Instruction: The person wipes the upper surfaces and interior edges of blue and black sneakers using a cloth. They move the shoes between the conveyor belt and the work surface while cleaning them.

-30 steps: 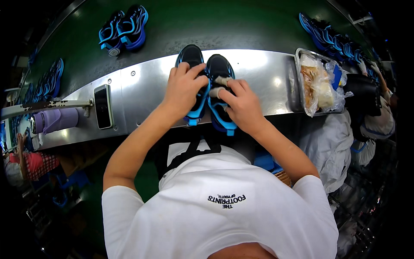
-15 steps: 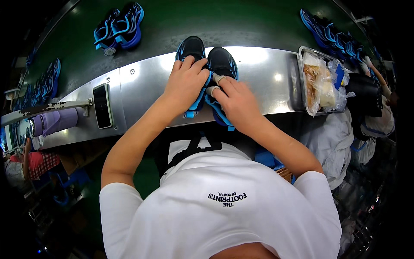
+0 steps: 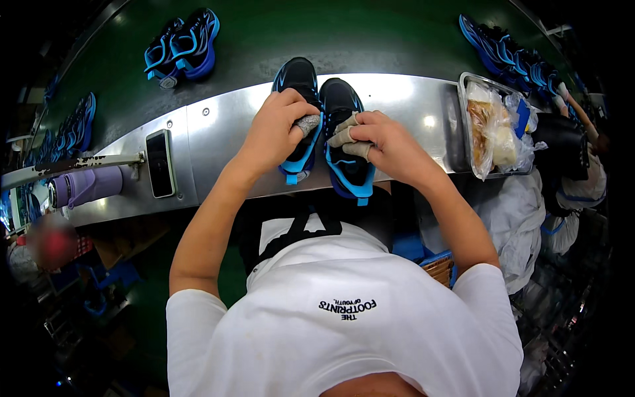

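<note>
Two black sneakers with bright blue trim stand side by side in front of me, toes pointing away. My left hand [image 3: 278,129] is closed on the left sneaker [image 3: 296,74] near its laces; a grey cover wraps the thumb. On the right sneaker [image 3: 341,97], my right hand [image 3: 383,140] has its fingers bent together at the lacing and collar edge. Pale cloth covers sit on several of those fingertips. Blue pull loops show at both heels. Exactly what the fingertips pinch is hidden.
The metal ledge [image 3: 231,119] borders a green work surface [image 3: 278,33]. More sneakers [image 3: 188,46] stand far left, others [image 3: 506,56] far right. A phone [image 3: 161,163], purple bottle [image 3: 89,186] and metal bar [image 3: 73,169] are left; a tray of bagged items [image 3: 466,126] is right. People work on both sides.
My right hand has drawn back to the right, uncovering more of the right sneaker's collar. My left hand has shifted slightly nearer, its covered thumb now showing.
</note>
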Motion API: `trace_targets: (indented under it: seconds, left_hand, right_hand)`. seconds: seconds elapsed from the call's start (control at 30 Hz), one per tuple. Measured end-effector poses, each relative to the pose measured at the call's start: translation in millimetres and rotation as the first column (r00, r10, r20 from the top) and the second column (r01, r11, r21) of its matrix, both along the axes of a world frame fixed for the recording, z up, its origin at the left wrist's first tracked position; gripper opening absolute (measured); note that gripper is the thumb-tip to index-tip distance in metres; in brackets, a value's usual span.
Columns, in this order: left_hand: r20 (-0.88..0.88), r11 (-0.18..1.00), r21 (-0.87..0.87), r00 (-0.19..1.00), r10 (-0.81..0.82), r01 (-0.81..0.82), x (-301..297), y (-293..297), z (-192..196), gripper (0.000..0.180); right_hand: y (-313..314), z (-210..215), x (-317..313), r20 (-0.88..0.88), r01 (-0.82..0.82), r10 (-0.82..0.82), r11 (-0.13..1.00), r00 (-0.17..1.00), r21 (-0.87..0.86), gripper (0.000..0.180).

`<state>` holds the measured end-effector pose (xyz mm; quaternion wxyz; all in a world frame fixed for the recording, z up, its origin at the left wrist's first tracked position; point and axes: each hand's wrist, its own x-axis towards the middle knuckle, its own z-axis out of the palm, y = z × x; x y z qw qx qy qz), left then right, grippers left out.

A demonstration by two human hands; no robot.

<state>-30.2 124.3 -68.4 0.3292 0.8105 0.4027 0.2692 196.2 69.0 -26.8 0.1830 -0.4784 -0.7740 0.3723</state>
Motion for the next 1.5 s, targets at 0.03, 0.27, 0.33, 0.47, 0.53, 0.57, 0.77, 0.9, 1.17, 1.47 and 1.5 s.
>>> trace_targets:
  seconds: [0.03,0.27,0.33,0.47,0.53,0.57,0.77,0.9,1.17,1.47,1.5]
  left_hand:
    - [-0.045,0.998,0.052,0.999,-0.029,0.031,1.0,0.5,2.5,0.025]
    - [-0.127,0.993,0.027,0.985,0.117,-0.114,10.2,-2.7,8.8,0.024]
    - [-0.013,0.996,-0.078,0.999,0.031,-0.032,5.2,-1.1,4.3,0.024]
    - [0.059,0.998,-0.056,0.998,0.001,0.002,-3.3,3.2,0.9,0.029]
    - [0.053,0.994,-0.002,0.992,0.113,-0.114,3.9,-6.4,7.5,0.034]
    - [0.053,0.994,-0.003,0.993,0.109,-0.109,4.4,-6.8,6.2,0.034]
    - [0.085,0.959,-0.281,0.996,-0.024,0.047,-7.6,8.3,10.8,0.04]
    - [-0.063,0.966,-0.194,0.985,0.162,-0.172,3.9,-2.5,20.8,0.048]
    - [0.011,0.936,0.313,0.986,0.168,-0.163,5.6,-17.6,19.0,0.032]
    - [0.375,0.116,-0.917,0.726,0.577,0.382,52.2,-106.8,14.4,0.034]
    - [0.403,0.17,-0.897,0.597,0.694,0.408,56.7,-111.3,12.3,0.035]
  right_hand:
    - [-3.3,-2.9,-2.8,0.089,0.038,-0.044,0.996,0.995,0.077,0.023]
    - [5.0,-13.3,14.1,-0.169,-0.04,0.054,0.996,0.984,0.084,0.02]
    - [0.7,-6.3,6.2,-0.018,0.008,-0.006,0.992,1.0,0.129,0.024]
    - [4.2,2.7,6.7,0.147,0.046,-0.067,0.989,0.987,0.14,0.026]
    - [8.7,3.4,11.9,0.083,0.041,-0.046,0.998,0.995,0.055,0.025]
    - [11.4,0.9,15.3,0.043,-0.02,0.019,1.0,0.999,0.017,0.026]
    - [6.8,5.5,7.6,0.277,0.026,-0.052,0.995,0.959,0.096,0.03]
    - [16.4,8.9,19.9,0.141,-0.069,0.077,0.996,0.987,-0.057,0.03]
    - [8.7,12.4,22.2,0.195,0.014,0.001,0.997,0.981,-0.074,0.032]
    - [9.4,1.4,16.2,0.245,-0.107,0.104,0.994,0.964,0.001,0.032]
    - [8.0,1.1,13.0,0.292,-0.079,0.075,0.997,0.953,0.001,0.032]
